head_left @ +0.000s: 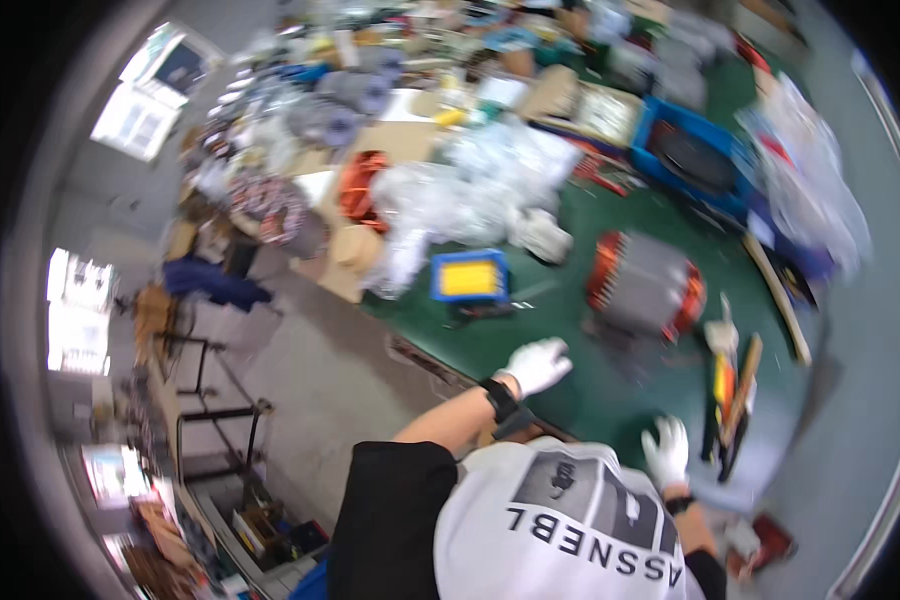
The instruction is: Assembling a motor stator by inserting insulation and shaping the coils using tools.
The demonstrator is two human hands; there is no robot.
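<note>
Both of my hands wear white gloves and hold nothing that I can see. My left hand (538, 367) is over the near edge of the green work table (570, 300), its fingers stretched toward the right. Lower and to the right, my right hand (667, 452) has its fingers apart, pointing away from me. Beyond both hands lies a motor stator (650, 283), a grey cylinder with copper-red windings at its two ends. Neither hand touches it. Hand tools with yellow and orange handles (722, 390) lie right of my right hand, beside a wooden stick (745, 383).
A small blue box with a yellow inside (470, 276) stands left of the stator. Clear plastic bags (470, 175) and a copper-red coil (363, 188) lie farther back. A blue bin (695, 160) and a hanging plastic bag (810, 170) are at the far right.
</note>
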